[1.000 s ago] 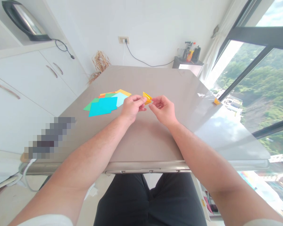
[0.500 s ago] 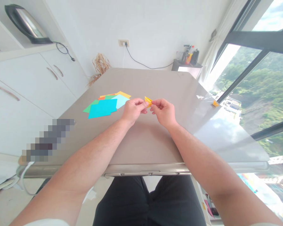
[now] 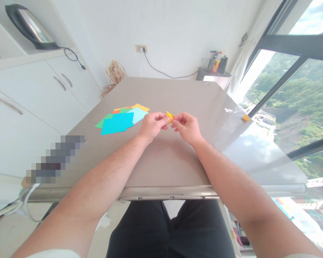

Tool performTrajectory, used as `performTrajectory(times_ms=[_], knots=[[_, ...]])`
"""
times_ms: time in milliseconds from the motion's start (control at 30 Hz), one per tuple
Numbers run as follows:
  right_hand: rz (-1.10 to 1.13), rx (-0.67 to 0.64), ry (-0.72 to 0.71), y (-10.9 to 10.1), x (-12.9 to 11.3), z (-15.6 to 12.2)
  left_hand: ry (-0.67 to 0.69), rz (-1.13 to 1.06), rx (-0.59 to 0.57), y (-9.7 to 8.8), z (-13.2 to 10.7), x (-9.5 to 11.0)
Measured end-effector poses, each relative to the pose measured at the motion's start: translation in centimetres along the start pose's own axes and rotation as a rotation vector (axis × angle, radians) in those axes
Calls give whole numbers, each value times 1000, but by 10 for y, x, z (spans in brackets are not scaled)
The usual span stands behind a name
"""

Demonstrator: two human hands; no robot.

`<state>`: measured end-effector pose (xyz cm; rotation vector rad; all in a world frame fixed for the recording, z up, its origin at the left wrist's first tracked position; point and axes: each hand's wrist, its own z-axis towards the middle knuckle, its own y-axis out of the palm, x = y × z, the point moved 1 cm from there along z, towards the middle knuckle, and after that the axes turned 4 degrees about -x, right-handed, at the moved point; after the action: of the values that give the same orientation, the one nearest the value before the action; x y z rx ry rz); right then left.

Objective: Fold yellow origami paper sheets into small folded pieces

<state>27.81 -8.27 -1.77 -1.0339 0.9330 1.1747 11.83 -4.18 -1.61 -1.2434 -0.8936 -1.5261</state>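
A small piece of folded yellow paper (image 3: 169,115) is pinched between both hands above the table's middle. My left hand (image 3: 152,124) grips its left side with thumb and fingers. On its right side, my right hand (image 3: 187,126) holds it between thumb and forefinger. The fingertips cover part of the paper, and its full shape is hidden. Left of my left hand lies a spread of coloured paper sheets (image 3: 117,123), with blue on top and green, orange, yellow and pale blue partly showing beneath.
The grey table (image 3: 167,168) spans the space before me. A small yellow-orange paper piece (image 3: 246,118) rests at its right edge, by the window (image 3: 280,86). A blurred-out dark object (image 3: 56,159) lies at the left. White cabinets (image 3: 29,100) flank the table.
The folded yellow paper has turned slightly, and its upper point sits a little lower and further right. Both hands keep their hold in nearly the same place.
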Motion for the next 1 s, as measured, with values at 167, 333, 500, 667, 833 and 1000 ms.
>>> performTrajectory(times_ms=[167, 333, 500, 667, 833, 1000], knots=[[29, 130, -13, -2, -1, 1, 11, -33, 1, 1, -1, 2], [-54, 173, -60, -5, 2, 2, 11, -66, -9, 1, -1, 2], [-253, 195, -144, -4, -1, -2, 1, -70, -12, 1, -2, 6], [-306, 197, -154, -3, 0, -2, -7, -78, -36, 2, -3, 7], [-395, 239, -224, -3, 1, -2, -22, -86, -106, 1, -4, 7], [-451, 265, -253, -3, -2, -3, -43, -108, -142, 0, -4, 6]])
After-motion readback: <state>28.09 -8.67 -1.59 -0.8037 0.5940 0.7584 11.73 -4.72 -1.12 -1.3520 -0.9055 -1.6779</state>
